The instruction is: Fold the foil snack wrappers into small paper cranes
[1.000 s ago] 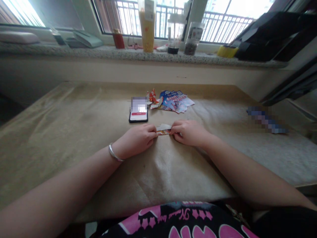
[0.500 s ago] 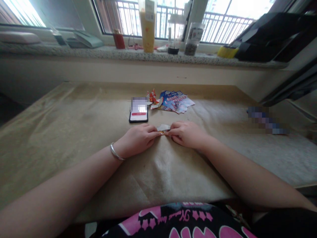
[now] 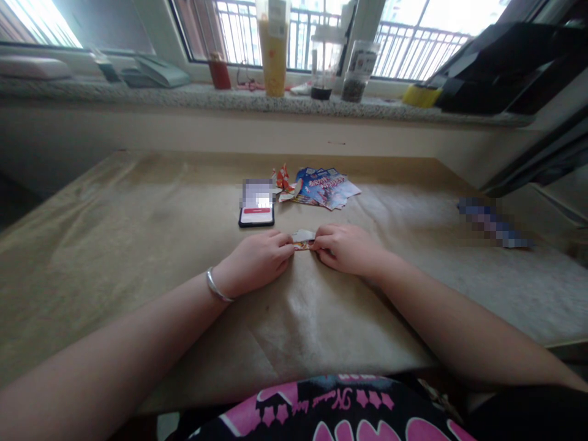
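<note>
A small piece of folded paper (image 3: 303,245) lies on the table between my hands, with a pale upper side and a coloured printed strip along its near edge. My left hand (image 3: 263,257) is closed on its left end, fingertips pressed together. On the right end, my right hand (image 3: 344,250) pinches the paper with bent fingers. Both hands rest low against the tablecloth, and the paper's ends are hidden under the fingers. Just beyond my left hand lies a phone (image 3: 256,205) with its screen lit.
Behind the paper lie a folded red and white paper figure (image 3: 283,180) and a fan of blue printed sheets (image 3: 326,188). A blurred bluish item (image 3: 493,223) is at the table's right side. Bottles and a tall yellow-filled container (image 3: 274,55) stand on the windowsill (image 3: 184,98).
My left fingers have drawn back slightly to the left, and more of the printed strip shows between the hands. My right hand stays nearly in place.
</note>
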`<control>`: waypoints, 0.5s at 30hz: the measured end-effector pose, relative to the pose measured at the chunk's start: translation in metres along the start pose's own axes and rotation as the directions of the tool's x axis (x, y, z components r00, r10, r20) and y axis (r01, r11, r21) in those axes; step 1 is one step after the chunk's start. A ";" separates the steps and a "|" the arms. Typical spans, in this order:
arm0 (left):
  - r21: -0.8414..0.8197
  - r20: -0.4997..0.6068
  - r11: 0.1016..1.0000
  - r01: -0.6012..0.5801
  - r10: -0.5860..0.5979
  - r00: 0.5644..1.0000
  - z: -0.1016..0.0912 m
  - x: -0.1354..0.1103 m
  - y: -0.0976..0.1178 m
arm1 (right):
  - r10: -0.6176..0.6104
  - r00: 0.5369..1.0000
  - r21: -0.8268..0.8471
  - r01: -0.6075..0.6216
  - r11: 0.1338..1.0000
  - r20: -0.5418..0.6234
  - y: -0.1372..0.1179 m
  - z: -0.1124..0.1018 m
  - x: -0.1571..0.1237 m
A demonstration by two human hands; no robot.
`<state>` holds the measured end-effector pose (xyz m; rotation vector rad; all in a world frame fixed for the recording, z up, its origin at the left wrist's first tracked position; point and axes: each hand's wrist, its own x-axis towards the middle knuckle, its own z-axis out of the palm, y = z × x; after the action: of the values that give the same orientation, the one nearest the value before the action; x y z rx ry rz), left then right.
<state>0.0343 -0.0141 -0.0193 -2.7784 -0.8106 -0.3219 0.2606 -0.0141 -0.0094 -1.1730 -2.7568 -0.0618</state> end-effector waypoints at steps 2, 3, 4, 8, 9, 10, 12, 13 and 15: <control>-0.008 -0.009 1.000 0.018 -0.018 1.000 0.000 0.000 0.000 | 0.002 1.000 0.004 -0.002 1.000 -0.001 0.001 0.000 0.000; -0.019 -0.011 1.000 0.023 -0.023 1.000 0.000 -0.001 0.000 | 0.002 1.000 0.008 -0.002 1.000 -0.001 0.001 0.001 -0.001; -0.031 -0.016 0.999 0.024 -0.025 1.000 0.001 -0.001 -0.001 | 0.001 1.000 0.013 -0.001 1.000 -0.002 0.002 0.001 -0.001; -0.072 -0.035 0.997 0.012 -0.014 0.999 0.003 -0.003 -0.003 | -0.007 1.000 0.028 0.007 1.000 -0.012 0.004 0.003 -0.002; -0.076 -0.031 0.997 0.010 -0.013 0.999 0.004 -0.003 -0.003 | -0.004 1.000 0.030 0.005 1.000 -0.013 0.005 0.004 -0.002; -0.078 -0.026 0.997 0.011 -0.013 1.000 0.004 -0.002 -0.003 | 0.000 1.000 0.033 0.001 0.999 -0.015 0.005 0.004 -0.002; -0.078 -0.010 0.997 0.012 -0.013 1.000 0.003 0.000 -0.002 | 0.009 1.000 0.040 -0.008 0.999 -0.021 0.005 0.004 -0.001; -0.077 -0.001 0.997 0.012 -0.012 1.000 0.002 0.002 -0.002 | 0.016 1.000 0.044 -0.015 0.999 -0.024 0.004 0.004 -0.001; -0.077 0.017 0.997 0.013 -0.011 1.000 -0.001 0.005 0.000 | 0.040 0.999 0.058 -0.039 0.998 -0.021 0.004 0.003 -0.001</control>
<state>0.0379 -0.0117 -0.0168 -2.8526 -0.8361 -0.3395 0.2634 -0.0117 -0.0128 -1.2043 -2.6965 0.0093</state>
